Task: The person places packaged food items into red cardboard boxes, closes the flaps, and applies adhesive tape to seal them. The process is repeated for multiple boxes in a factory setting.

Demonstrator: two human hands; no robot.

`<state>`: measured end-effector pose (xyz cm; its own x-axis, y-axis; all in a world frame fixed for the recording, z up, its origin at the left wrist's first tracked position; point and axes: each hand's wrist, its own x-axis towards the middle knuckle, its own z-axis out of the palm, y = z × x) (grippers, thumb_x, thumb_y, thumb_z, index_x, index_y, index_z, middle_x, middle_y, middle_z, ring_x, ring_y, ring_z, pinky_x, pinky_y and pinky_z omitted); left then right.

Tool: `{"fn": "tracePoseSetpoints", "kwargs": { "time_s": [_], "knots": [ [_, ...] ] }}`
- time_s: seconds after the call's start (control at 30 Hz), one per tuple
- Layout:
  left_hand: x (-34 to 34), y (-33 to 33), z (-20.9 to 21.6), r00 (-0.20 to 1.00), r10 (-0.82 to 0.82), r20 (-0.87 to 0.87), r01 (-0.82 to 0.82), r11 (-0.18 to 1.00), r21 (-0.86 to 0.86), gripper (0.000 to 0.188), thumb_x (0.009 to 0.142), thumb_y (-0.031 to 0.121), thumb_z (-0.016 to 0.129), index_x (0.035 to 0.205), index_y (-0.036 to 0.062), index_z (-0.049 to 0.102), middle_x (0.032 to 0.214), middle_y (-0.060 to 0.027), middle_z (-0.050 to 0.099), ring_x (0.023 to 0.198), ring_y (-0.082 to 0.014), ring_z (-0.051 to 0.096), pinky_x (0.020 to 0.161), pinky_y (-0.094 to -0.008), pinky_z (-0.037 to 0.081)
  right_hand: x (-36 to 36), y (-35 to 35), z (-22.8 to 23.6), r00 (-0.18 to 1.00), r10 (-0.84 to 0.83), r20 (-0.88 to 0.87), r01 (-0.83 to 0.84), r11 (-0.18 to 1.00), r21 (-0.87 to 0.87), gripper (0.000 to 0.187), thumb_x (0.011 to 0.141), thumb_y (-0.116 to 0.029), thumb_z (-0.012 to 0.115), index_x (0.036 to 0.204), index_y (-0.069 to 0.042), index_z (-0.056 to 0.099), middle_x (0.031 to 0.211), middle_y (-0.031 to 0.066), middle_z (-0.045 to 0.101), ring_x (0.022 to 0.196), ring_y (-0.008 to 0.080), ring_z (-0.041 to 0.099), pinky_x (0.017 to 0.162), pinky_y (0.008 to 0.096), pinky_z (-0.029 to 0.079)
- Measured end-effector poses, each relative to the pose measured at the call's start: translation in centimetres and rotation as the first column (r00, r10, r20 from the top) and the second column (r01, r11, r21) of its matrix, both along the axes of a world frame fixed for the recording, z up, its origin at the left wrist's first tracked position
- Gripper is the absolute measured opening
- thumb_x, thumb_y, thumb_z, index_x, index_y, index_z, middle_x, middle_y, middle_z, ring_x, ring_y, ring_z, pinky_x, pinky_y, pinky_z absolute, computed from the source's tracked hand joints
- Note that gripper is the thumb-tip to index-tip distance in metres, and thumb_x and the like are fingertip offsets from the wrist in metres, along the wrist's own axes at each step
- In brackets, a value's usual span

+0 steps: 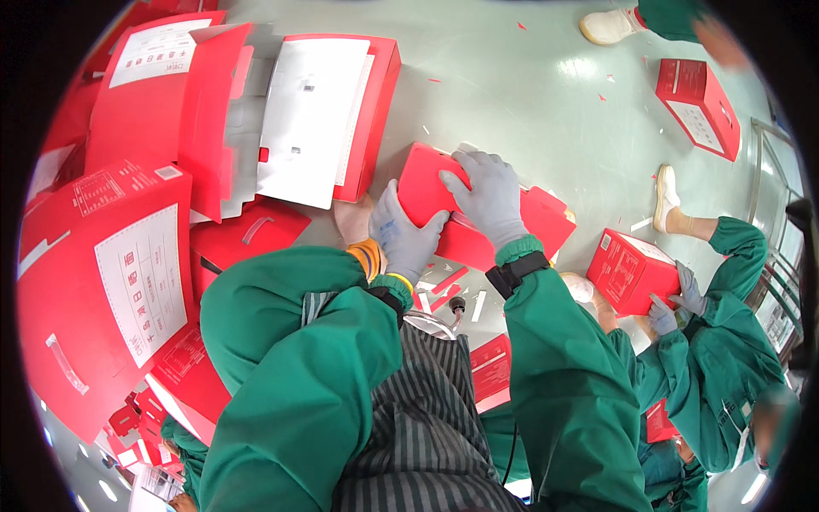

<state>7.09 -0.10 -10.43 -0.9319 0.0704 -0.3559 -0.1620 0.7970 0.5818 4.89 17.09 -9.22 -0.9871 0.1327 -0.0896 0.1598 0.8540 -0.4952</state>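
Note:
In front of my knees a red cardboard box (pixel 546 226) lies at a slant, with a small flap sticking out at its right end. My left hand (pixel 406 232), in a grey glove, grips the near left side of the box, thumb toward the right. Over the top edge bends my right hand (pixel 491 194), gloved the same way, its fingers pressing on the upper face. Part of the box is hidden under this hand. Just beyond my left hand a flat red carton with a white sheet (pixel 311 119) rests on the floor.
Large red cartons (pixel 72 299) crowd the left, and an opened one (pixel 153 111) stands behind them. At right a co-worker in green (pixel 725 341) holds a red box (pixel 633 271). Another red box (pixel 698 107) stands farther off. Paper scraps (pixel 445 290) litter the floor.

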Motion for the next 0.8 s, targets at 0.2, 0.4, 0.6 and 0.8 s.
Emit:
{"fn": "tracePoseSetpoints", "kwargs": {
  "time_s": [0.2,0.4,0.6,0.8],
  "knots": [
    [0.3,0.1,-0.1,0.999,0.003,-0.050,-0.004,1.000,-0.021,0.102,0.074,0.044,0.086,0.150,-0.0023,0.036,0.141,-0.0242,0.052,0.134,-0.0415,0.046,0.113,-0.0518,0.034,-0.3,-0.1,-0.5,0.999,-0.020,0.035,0.020,1.000,-0.005,0.039,0.094,-0.042,0.068,0.113,-0.008,0.074,0.104,0.0092,0.073,0.097,0.0306,0.066,0.087,0.0430,0.051],
    [-2.2,2.1,-0.3,0.976,-0.058,-0.210,0.057,0.998,-0.010,0.075,0.089,0.035,0.074,0.148,0.0025,0.041,0.141,-0.0222,0.054,0.132,-0.0409,0.049,0.111,-0.0511,0.037,-0.1,0.2,-0.7,0.994,-0.064,0.084,0.067,0.997,-0.037,0.029,0.096,-0.033,0.067,0.110,-0.009,0.076,0.104,0.0083,0.073,0.098,0.0318,0.065,0.089,0.0442,0.051],
    [-6.8,3.0,-2.7,0.932,-0.144,-0.332,0.197,0.971,0.134,0.037,0.094,0.027,0.068,0.127,0.0112,0.064,0.136,-0.0160,0.060,0.128,-0.0371,0.053,0.105,-0.0502,0.042,0.0,0.2,-0.5,0.998,-0.061,0.027,0.062,0.998,-0.029,0.025,0.095,-0.028,0.067,0.111,-0.010,0.074,0.105,0.0086,0.071,0.099,0.0313,0.065,0.089,0.0446,0.052],
    [-6.9,2.6,-3.1,0.951,-0.152,-0.268,0.209,0.957,0.200,0.021,0.096,0.019,0.067,0.115,0.0116,0.068,0.137,-0.0135,0.059,0.125,-0.0372,0.053,0.106,-0.0466,0.043,2.1,1.6,0.8,0.972,-0.214,0.096,0.215,0.977,-0.001,0.026,0.091,-0.029,0.073,0.108,-0.009,0.074,0.106,0.0092,0.070,0.099,0.0304,0.065,0.087,0.0429,0.054]
  ]
}}
